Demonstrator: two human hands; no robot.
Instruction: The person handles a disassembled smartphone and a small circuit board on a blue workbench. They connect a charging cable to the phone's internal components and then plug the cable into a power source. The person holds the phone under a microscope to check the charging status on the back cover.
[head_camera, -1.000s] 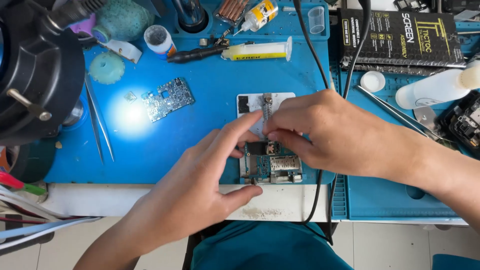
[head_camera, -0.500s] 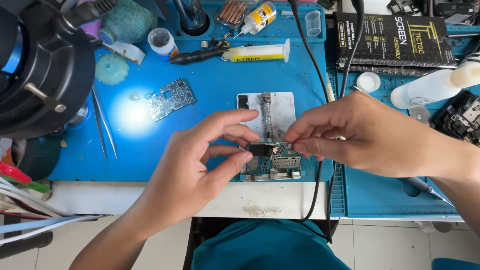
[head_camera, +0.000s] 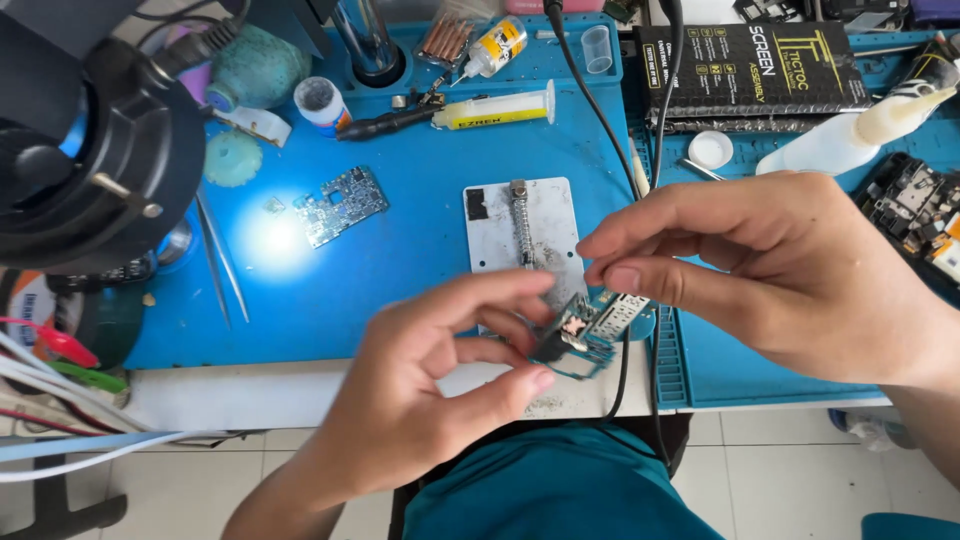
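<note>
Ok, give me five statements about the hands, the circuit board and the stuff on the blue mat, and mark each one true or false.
1. Both hands grip the small circuit board. True: the left hand and the right hand pinch it from either side.
2. The board lies flat on the metal plate. False: it is lifted off the plate, tilted between the fingers.
3. A second circuit board lies on the blue mat near a bright spot of light. True.
4. The tweezers are in the right hand. False: they lie on the mat at the left.
5. The syringe with a yellow label stands upright. False: it lies on its side.
</note>
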